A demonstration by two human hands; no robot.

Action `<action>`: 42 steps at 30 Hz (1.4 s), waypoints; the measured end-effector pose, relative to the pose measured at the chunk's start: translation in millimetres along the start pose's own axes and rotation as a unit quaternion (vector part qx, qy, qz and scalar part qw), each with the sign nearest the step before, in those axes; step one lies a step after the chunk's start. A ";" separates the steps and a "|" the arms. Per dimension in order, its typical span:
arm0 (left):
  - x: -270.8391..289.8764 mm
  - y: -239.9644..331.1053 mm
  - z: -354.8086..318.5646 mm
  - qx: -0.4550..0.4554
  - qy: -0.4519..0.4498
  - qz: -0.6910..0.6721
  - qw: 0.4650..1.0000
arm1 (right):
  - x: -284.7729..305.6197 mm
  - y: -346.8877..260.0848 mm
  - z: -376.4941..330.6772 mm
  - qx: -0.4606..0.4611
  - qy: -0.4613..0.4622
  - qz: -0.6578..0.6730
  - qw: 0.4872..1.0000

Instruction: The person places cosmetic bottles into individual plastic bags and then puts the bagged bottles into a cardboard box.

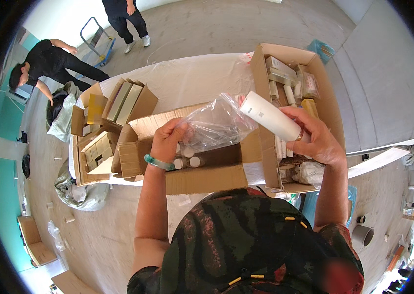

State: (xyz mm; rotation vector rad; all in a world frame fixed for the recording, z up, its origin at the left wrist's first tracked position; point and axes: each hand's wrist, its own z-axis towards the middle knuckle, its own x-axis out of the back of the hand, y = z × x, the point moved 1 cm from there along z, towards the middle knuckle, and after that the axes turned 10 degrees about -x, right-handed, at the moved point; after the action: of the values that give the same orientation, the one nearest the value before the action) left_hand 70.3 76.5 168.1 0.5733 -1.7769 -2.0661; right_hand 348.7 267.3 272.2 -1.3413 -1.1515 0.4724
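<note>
**White bottle at the mouth of a clear bag**

Right hand (315, 139) wrapped around the lower end of a white bottle (271, 117), fingers (299, 113) curled over its side, thumb beneath. Bottle tilted, capped end up-left, touching the open edge of a clear plastic bag (217, 125). Left hand (168, 142), green bangle (158, 163) at the wrist, fingers pinched shut on the bag's left edge. Both held above an open cardboard box (202, 179) of small bottles on the tabletop (192, 81). Larger carton (329, 93) just right.
</note>
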 end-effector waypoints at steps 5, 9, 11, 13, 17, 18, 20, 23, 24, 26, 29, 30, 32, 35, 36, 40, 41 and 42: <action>1.0 2.6 0.4 -0.007 0.015 0.016 1.000 | -4.9 8.6 -5.5 -0.018 -0.054 -0.025 0.998; 2.0 4.0 1.9 -0.018 0.020 0.029 0.999 | -10.5 11.1 -11.6 -0.011 -0.071 0.004 0.997; 0.8 5.0 1.4 -0.023 0.028 0.022 0.999 | -10.4 13.0 -14.0 -0.016 -0.068 0.005 0.998; 0.5 5.5 0.6 -0.027 0.037 0.012 0.999 | -9.5 17.2 -14.1 -0.017 -0.063 -0.008 0.998; -3.0 9.0 -3.2 -0.028 0.069 0.015 0.997 | -12.8 22.3 -14.8 0.005 -0.034 -0.018 0.999; -5.1 9.8 -4.3 -0.031 0.080 0.021 0.996 | -14.0 23.6 -14.8 -0.007 -0.040 -0.006 0.999; -8.9 12.1 -7.8 -0.054 0.102 0.038 0.993 | -16.9 25.5 -14.5 -0.029 -0.052 0.018 0.998; -12.6 14.9 -12.1 -0.115 0.142 0.073 0.980 | -25.7 26.8 -13.4 -0.062 -0.085 0.119 0.987; -13.0 15.0 -12.6 -0.135 0.160 0.088 0.974 | -27.8 27.5 -13.3 -0.071 -0.101 0.140 0.982; -15.6 18.2 -14.2 -0.177 0.172 0.125 0.961 | -30.6 29.1 -13.2 -0.088 -0.133 0.183 0.970; -22.2 32.9 -16.6 -0.236 0.158 0.183 0.941 | -33.9 39.2 -7.7 -0.101 -0.212 0.228 0.945; -23.9 36.3 -17.0 -0.252 0.156 0.196 0.934 | -36.0 41.1 -6.0 -0.106 -0.218 0.242 0.939; -25.0 38.2 -17.5 -0.267 0.158 0.192 0.931 | -41.2 43.8 -3.0 -0.117 -0.230 0.268 0.928; -25.0 39.6 -17.7 -0.258 0.157 0.141 0.943 | -49.0 52.6 0.6 -0.123 -0.235 0.312 0.912; -25.4 41.6 -18.1 -0.250 0.150 0.127 0.948 | -51.3 55.8 1.9 -0.120 -0.236 0.315 0.912; -23.6 44.7 -17.8 -0.259 0.041 0.156 0.952 | -55.9 56.8 4.8 -0.101 -0.238 0.323 0.910; -23.0 44.7 -18.2 -0.240 0.034 0.142 0.960 | -55.1 54.1 4.7 -0.095 -0.236 0.324 0.911; -22.6 44.6 -19.1 -0.220 0.027 0.127 0.967 | -53.8 51.7 4.5 -0.089 -0.229 0.329 0.912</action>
State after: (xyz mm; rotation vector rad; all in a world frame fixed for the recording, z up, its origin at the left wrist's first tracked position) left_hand 99.8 65.4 211.4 0.2533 -1.2238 -2.1385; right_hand 339.4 237.4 204.3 -1.8409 -1.1069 1.2486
